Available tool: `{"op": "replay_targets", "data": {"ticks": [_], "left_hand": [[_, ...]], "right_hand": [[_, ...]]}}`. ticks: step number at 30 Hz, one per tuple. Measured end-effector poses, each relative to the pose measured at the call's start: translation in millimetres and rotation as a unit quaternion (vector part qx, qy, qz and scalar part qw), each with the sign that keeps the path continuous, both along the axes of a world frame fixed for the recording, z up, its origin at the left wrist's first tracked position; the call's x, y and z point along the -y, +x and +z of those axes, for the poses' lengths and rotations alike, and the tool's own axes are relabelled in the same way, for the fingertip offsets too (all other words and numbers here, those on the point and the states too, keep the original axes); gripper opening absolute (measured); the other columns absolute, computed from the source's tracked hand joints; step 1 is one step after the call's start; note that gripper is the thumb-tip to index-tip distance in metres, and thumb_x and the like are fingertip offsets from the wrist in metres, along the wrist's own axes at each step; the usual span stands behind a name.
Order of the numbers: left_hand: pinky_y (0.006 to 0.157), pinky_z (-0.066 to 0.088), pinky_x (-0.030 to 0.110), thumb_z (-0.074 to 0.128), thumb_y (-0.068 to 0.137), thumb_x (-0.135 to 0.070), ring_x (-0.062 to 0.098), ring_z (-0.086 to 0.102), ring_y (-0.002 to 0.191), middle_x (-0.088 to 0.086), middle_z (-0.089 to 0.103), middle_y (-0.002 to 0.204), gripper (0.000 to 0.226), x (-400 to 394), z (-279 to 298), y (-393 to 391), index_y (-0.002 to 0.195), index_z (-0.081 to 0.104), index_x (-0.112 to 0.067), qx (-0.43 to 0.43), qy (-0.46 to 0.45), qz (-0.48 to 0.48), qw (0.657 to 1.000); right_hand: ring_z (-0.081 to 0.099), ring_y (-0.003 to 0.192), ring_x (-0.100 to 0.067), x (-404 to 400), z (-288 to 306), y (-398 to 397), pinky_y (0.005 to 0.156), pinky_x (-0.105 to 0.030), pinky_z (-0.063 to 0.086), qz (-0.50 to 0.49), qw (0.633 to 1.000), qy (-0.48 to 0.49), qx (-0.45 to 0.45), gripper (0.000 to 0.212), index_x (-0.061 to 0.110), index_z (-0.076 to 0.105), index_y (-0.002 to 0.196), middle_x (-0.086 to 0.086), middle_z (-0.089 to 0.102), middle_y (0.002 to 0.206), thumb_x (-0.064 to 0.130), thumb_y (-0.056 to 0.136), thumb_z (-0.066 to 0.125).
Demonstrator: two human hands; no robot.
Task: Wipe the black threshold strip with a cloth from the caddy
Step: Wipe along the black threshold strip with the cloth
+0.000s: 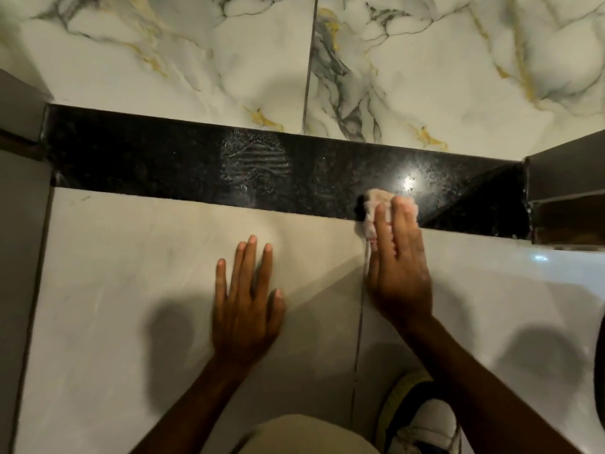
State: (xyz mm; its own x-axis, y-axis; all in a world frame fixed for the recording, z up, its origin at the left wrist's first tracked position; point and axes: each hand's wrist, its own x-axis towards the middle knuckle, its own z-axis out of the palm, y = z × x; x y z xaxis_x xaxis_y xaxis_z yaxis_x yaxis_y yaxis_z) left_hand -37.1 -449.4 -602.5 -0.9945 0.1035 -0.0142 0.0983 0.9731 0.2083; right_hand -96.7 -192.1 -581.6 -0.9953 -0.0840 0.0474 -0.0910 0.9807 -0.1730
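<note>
A glossy black threshold strip (163,165) runs across the floor from left to right, with a dusty shoe print near its middle (255,158). My right hand (397,263) lies flat, fingers together, pressing a small pale cloth (376,199) onto the strip's near edge toward its right end. Most of the cloth is hidden under the fingers. My left hand (247,306) rests palm down with fingers spread on the light floor tile in front of the strip, holding nothing. The caddy is not in view.
White marble-patterned tiles (196,60) lie beyond the strip. Grey door-frame posts stand at the left end (19,103) and right end (563,172) of the strip. My knee (304,434) and a white shoe (422,417) are at the bottom edge.
</note>
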Motion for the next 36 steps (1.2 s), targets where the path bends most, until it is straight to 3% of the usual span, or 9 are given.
{"op": "replay_targets", "data": {"ticks": [5,8,12,15,20,24,28,32,36], "left_hand": [[0.138,0.008,0.056,0.037,0.106,-0.043,0.032,0.016,0.170,0.016,0.019,0.182,0.073,0.0,-4.4,-2.6,0.173,0.024,-0.017,0.000,-0.002,0.031,1.000],[0.138,0.012,0.057,0.038,0.107,-0.041,0.031,0.017,0.170,0.016,0.021,0.181,0.072,2.0,-5.1,-0.9,0.173,0.026,-0.016,-0.006,-0.001,0.031,0.999],[0.136,0.022,0.060,0.039,0.107,-0.040,0.035,0.024,0.167,0.019,0.025,0.179,0.069,8.2,3.8,-1.3,0.170,0.033,-0.013,-0.001,-0.002,0.007,1.000],[0.136,0.021,0.059,0.040,0.108,-0.038,0.035,0.025,0.167,0.018,0.025,0.180,0.066,21.1,6.6,-3.0,0.170,0.035,-0.014,-0.006,-0.001,-0.014,1.000],[0.139,0.013,0.056,0.043,0.108,-0.035,0.033,0.019,0.169,0.017,0.023,0.180,0.067,26.5,-0.4,-3.2,0.171,0.032,-0.015,-0.024,0.011,0.026,0.999],[0.138,0.015,0.057,0.042,0.109,-0.034,0.033,0.019,0.169,0.018,0.024,0.180,0.066,27.0,-2.5,-2.4,0.171,0.031,-0.014,-0.028,0.002,0.042,0.999],[0.138,0.017,0.056,0.040,0.111,-0.039,0.032,0.017,0.170,0.015,0.020,0.182,0.065,40.1,2.8,-4.3,0.172,0.029,-0.019,-0.009,-0.002,0.034,0.999],[0.138,0.016,0.058,0.034,0.110,-0.045,0.032,0.016,0.170,0.015,0.019,0.182,0.068,61.2,3.7,-10.5,0.172,0.028,-0.019,-0.004,-0.011,0.071,0.997],[0.139,0.012,0.055,0.034,0.111,-0.046,0.031,0.015,0.170,0.016,0.019,0.182,0.069,63.9,-3.4,-13.0,0.173,0.026,-0.017,-0.016,-0.014,0.085,0.996]], "right_hand": [[0.006,0.168,-0.037,37.2,-0.8,-89.9,0.135,-0.055,0.028,-0.149,0.984,-0.095,-0.008,0.066,0.010,0.016,0.171,-0.016,0.010,0.180,0.020,0.110,0.039],[0.006,0.168,-0.039,81.9,-3.5,-114.8,0.137,-0.053,0.020,-0.048,0.995,-0.082,0.005,0.065,0.009,0.016,0.171,-0.020,0.009,0.180,0.022,0.111,0.037],[0.008,0.169,-0.034,76.3,-3.4,-40.2,0.137,-0.053,0.023,0.071,0.996,-0.061,-0.002,0.061,0.007,0.024,0.169,-0.019,0.016,0.179,0.017,0.111,0.040],[0.007,0.169,-0.030,39.2,-0.5,-9.9,0.136,-0.050,0.026,0.011,0.999,-0.034,0.006,0.057,0.010,0.026,0.169,-0.016,0.018,0.179,0.022,0.115,0.041],[0.008,0.168,-0.038,58.1,-2.6,-87.0,0.139,-0.049,0.014,-0.099,0.994,-0.054,-0.010,0.063,0.008,0.017,0.171,-0.018,0.012,0.180,0.019,0.111,0.035],[0.009,0.168,-0.036,119.9,-6.4,-118.3,0.140,-0.050,0.013,0.005,0.998,-0.069,0.007,0.062,0.009,0.017,0.171,-0.020,0.011,0.179,0.032,0.115,0.032],[0.007,0.169,-0.034,112.2,-4.0,-60.1,0.139,-0.053,0.017,0.101,0.993,-0.059,0.008,0.061,0.009,0.022,0.170,-0.019,0.013,0.179,0.021,0.113,0.041],[0.007,0.169,-0.035,87.0,-1.2,-40.7,0.138,-0.052,0.018,-0.044,0.997,-0.059,0.012,0.060,0.012,0.019,0.171,-0.016,0.011,0.180,0.022,0.114,0.036],[0.008,0.168,-0.036,128.3,-0.5,-100.9,0.140,-0.047,0.006,-0.191,0.976,-0.099,-0.014,0.062,0.006,0.015,0.171,-0.020,0.011,0.179,0.025,0.114,0.031]]}}
